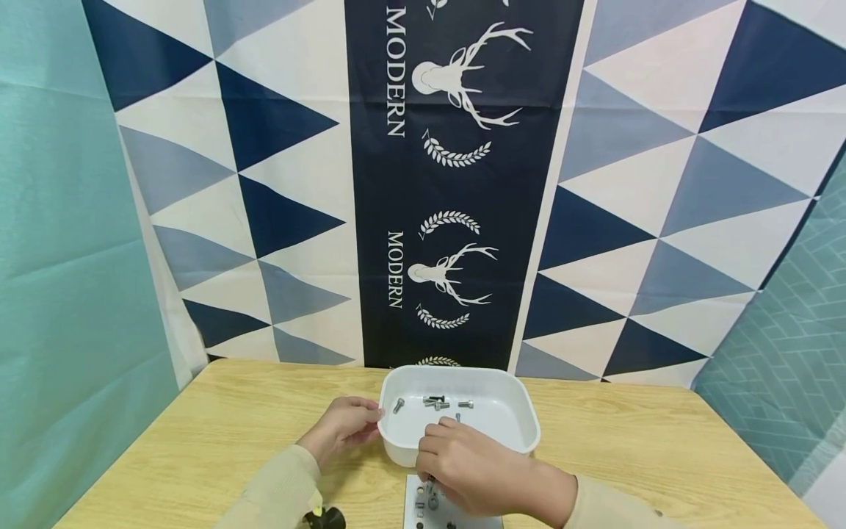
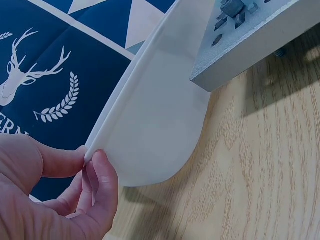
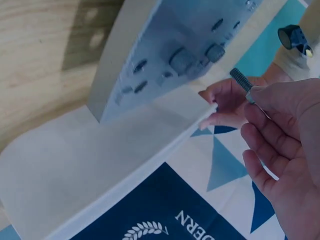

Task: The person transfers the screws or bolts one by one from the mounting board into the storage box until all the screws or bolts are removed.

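Observation:
My left hand (image 1: 344, 426) pinches the left rim of a white plastic tub (image 1: 399, 453) between thumb and fingers; the left wrist view shows the pinch on the tub's (image 2: 150, 110) edge closely. My right hand (image 1: 471, 466) is over the near side of the tub, above a grey metal block with holes (image 1: 413, 507). Between its thumb and index finger, the right wrist view shows a threaded bolt (image 3: 240, 78), its head end hidden by the fingertips. Bolt heads (image 3: 182, 61) stand up from the block's drilled face. Several loose bolts (image 1: 465, 404) lie inside the tub.
The light wooden table (image 1: 264, 419) carries the tub and block. A patterned cloth (image 1: 284, 184) hangs behind the table's far edge. A small black device (image 1: 325, 518) sits at the left wrist. The block stands close in front of the tub.

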The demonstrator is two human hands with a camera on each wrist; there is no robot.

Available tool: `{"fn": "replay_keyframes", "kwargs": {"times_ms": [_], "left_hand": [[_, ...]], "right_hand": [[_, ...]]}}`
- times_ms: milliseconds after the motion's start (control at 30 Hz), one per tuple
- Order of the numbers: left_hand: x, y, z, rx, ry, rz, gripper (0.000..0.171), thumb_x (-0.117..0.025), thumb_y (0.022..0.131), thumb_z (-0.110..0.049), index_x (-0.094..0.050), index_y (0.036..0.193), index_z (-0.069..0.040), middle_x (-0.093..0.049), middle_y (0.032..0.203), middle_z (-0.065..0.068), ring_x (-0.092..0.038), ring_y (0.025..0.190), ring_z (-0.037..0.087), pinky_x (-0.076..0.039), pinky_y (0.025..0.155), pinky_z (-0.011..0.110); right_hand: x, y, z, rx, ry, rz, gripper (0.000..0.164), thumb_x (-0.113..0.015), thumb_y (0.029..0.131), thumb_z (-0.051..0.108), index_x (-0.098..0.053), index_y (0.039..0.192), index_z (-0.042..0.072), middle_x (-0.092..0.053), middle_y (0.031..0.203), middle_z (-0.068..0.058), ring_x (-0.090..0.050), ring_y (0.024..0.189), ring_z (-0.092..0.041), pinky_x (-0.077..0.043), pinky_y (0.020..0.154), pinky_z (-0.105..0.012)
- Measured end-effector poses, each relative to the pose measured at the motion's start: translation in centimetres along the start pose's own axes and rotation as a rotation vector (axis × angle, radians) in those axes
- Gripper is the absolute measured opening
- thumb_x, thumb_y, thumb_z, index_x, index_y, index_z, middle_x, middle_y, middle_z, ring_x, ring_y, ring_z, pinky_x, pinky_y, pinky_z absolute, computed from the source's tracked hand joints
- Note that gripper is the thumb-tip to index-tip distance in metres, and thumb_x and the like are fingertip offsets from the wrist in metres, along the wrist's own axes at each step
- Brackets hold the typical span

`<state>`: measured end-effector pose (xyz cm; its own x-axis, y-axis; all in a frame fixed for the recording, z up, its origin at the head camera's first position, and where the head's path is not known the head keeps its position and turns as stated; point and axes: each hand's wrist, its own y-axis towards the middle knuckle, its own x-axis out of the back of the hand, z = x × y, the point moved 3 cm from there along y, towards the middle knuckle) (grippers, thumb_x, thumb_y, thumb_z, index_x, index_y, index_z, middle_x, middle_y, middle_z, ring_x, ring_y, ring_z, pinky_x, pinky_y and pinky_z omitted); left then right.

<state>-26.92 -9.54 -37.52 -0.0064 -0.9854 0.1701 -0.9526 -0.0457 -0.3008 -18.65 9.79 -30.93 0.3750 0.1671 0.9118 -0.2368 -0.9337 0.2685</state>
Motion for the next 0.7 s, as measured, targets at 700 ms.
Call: {"fn": "replay_keyframes", "kwargs": {"times_ms": [700], "left_hand": [[-0.1, -0.3, -0.1, 0.002, 0.007, -0.005, 0.023, -0.062, 0.091, -0.005, -0.059, 0.110, 0.007, -0.064, 0.091, 0.015, -0.059, 0.072, 0.013, -0.055, 0.063, 0.020]], "right_hand": [[0.3, -0.5, -3.7, -0.081, -0.041, -0.003, 0.017, -0.075, 0.073, 0.011, -0.064, 0.082, 0.020, -0.061, 0.076, 0.012, -0.052, 0.078, -0.005, -0.041, 0.076, -0.022]]}}
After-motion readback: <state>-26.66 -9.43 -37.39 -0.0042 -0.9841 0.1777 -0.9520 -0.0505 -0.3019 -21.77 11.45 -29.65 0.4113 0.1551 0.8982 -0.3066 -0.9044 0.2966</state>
